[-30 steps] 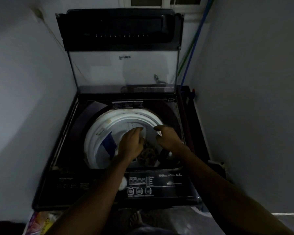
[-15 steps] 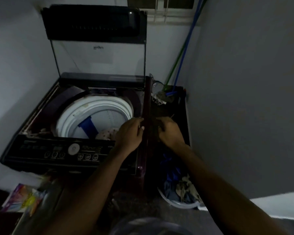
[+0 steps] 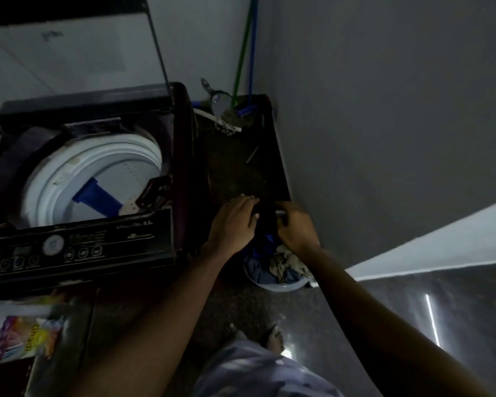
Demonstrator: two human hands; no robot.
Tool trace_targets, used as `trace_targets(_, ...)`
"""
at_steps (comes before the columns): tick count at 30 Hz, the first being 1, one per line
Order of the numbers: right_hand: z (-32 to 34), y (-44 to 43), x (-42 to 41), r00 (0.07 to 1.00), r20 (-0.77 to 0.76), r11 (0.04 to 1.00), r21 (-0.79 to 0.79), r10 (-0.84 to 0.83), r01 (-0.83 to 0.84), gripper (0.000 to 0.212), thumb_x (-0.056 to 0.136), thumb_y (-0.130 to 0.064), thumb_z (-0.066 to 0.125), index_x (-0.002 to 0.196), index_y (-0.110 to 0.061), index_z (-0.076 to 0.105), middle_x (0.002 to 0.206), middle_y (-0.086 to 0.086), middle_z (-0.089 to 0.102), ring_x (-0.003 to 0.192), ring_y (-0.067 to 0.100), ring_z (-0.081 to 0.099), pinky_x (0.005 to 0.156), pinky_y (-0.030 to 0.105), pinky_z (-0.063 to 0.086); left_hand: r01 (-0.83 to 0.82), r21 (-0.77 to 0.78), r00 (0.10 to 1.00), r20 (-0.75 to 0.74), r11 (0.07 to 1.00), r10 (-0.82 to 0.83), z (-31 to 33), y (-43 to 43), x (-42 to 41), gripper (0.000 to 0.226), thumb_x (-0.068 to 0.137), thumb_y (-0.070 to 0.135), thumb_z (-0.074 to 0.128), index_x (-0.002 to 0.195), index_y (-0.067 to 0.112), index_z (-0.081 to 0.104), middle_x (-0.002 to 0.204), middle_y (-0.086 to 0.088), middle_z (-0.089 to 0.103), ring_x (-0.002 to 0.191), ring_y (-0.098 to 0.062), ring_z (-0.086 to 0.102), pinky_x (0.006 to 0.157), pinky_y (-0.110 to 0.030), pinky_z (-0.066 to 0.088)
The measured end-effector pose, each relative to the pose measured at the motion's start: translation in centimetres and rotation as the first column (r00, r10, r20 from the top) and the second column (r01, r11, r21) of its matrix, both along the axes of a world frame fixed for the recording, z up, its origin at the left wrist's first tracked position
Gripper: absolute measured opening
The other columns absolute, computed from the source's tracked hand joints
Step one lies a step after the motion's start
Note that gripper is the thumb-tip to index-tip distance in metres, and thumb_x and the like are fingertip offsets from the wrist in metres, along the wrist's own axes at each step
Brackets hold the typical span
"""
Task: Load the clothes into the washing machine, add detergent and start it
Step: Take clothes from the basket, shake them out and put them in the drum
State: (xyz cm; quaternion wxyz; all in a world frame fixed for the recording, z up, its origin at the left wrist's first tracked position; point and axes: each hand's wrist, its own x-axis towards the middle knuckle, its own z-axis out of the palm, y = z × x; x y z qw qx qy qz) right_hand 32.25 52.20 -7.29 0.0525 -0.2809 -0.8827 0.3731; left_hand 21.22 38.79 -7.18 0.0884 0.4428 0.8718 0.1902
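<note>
We see the left hand point(image 3: 232, 222) and right hand point(image 3: 296, 228) both clamped on a dark garment point(image 3: 265, 217) above the basin of clothes point(image 3: 272, 267), just right of the open washing machine point(image 3: 92, 179); the detergent packet point(image 3: 23, 340) lies lower left.

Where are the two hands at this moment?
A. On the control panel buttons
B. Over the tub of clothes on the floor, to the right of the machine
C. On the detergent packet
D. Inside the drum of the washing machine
B: the left hand and right hand are together on dark cloth above the tub of clothes, beside the washing machine.
</note>
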Motion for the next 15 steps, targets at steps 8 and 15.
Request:
trace_targets(8,-4.8,2.8,5.3,0.981,0.152,0.992,0.031,-0.123,0.12,0.047,0.087,-0.009,0.054,0.134,-0.014,0.051,0.132,0.013,0.054,0.112,0.033,0.057,0.087,0.032,0.046,0.104,-0.139,0.993,0.062,0.985,-0.096,-5.5,2.3,2.4,0.045,0.101,0.028,0.047,0.143,0.013,0.045,0.146,-0.006,0.048,0.139,-0.022,0.038,0.113,-0.035,0.031)
trace_targets(15,-14.4,4.0,7.6,0.957,0.261,0.984,0.157,-0.124,0.084,0.053,0.089,-0.018,0.055,0.141,-0.016,0.043,0.145,0.007,0.044,0.129,0.028,0.046,0.102,0.035,0.041,0.207,-0.21,0.977,-0.008,0.956,-0.213,-14.4,4.7,4.2,0.06,0.099,0.036,0.047,0.151,0.013,0.032,0.16,-0.003,0.026,0.15,-0.019,0.017,0.119,-0.036,0.019)
